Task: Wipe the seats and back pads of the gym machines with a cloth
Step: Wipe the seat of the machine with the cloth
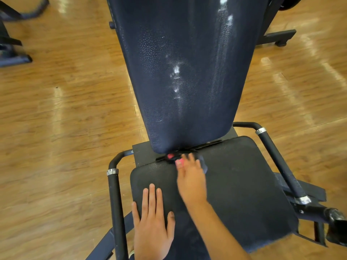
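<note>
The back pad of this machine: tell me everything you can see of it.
The long dark navy back pad, in pebbled vinyl-like upholstery, narrows toward its rounded lower end and runs off the top of the frame. It rises behind the black seat pad. White streaks and blotches run down its middle and right side. At its bottom edge the right hand presses a dark cloth, blurred, near the gap between the pads.

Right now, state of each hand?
Left hand: open, fingers straight, flat on the black padded seat.
Right hand: on a dark blue-grey cloth at the seat's back edge; motion-blurred, grip cannot be told.
</note>
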Action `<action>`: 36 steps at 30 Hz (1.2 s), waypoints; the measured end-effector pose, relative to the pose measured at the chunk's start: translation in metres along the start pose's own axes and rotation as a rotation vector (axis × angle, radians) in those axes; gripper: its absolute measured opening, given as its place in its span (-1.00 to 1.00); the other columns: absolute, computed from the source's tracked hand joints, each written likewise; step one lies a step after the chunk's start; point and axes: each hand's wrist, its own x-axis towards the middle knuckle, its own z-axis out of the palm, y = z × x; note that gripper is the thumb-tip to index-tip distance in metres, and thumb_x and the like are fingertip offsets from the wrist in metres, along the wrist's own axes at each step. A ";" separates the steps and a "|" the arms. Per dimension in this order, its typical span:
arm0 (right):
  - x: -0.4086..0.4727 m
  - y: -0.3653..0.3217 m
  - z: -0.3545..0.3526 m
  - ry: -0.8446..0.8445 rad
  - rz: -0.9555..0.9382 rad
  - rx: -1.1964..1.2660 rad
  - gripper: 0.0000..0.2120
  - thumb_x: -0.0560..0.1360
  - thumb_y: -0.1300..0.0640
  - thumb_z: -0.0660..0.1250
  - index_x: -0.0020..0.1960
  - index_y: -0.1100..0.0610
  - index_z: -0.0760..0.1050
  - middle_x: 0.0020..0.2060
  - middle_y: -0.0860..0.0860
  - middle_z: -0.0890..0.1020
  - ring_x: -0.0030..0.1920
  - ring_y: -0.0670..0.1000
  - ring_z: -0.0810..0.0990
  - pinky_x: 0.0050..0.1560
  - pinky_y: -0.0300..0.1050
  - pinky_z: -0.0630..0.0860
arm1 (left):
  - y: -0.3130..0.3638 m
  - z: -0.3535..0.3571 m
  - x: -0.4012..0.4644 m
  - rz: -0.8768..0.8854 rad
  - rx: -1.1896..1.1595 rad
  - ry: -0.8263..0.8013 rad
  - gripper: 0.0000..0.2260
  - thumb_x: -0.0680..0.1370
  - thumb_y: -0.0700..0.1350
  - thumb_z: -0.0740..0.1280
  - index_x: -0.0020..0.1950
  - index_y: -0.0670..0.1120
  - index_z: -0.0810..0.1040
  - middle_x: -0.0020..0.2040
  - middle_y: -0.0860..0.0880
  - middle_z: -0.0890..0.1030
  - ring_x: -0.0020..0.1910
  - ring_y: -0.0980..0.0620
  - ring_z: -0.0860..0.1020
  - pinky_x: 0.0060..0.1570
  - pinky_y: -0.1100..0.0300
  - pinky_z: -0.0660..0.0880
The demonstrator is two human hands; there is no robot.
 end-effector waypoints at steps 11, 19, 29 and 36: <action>0.005 0.026 -0.050 -0.008 -0.117 0.243 -0.59 0.58 -0.12 0.10 0.16 0.04 0.63 0.08 0.07 0.70 0.08 0.06 0.65 0.14 -0.03 0.55 | 0.000 0.003 0.000 0.003 0.001 0.029 -0.32 0.50 0.13 0.17 0.59 -0.15 0.33 0.63 -0.12 0.26 0.61 -0.10 0.17 0.51 -0.24 0.08; 0.046 0.074 -0.111 0.353 0.252 0.316 -0.72 0.65 -0.01 0.13 -0.06 0.06 0.55 -0.25 0.02 0.59 -0.15 0.09 0.56 -0.14 -0.05 0.42 | -0.001 0.002 -0.001 0.006 -0.004 0.030 -0.32 0.52 0.15 0.16 0.60 -0.11 0.26 0.63 -0.10 0.23 0.62 -0.10 0.14 0.55 -0.17 -0.06; 0.024 0.036 -0.019 -0.026 -0.152 -0.185 -0.63 0.68 0.08 0.08 0.38 0.17 0.47 0.36 0.11 0.51 0.45 0.13 0.35 0.47 0.02 0.18 | -0.002 0.005 0.002 0.009 0.016 0.044 -0.29 0.47 0.14 0.18 0.59 -0.12 0.25 0.62 -0.14 0.25 0.64 -0.09 0.09 0.54 -0.18 -0.03; 0.006 0.034 -0.014 -0.146 -0.224 -0.214 -0.58 0.69 0.01 0.03 0.52 0.04 0.27 0.51 -0.02 0.31 0.55 0.00 0.14 0.52 -0.12 0.04 | 0.002 0.002 0.010 -0.027 -0.049 -0.019 -0.23 0.37 0.16 0.20 0.54 -0.12 0.29 0.64 -0.07 0.13 0.67 0.01 -0.06 0.57 -0.12 -0.12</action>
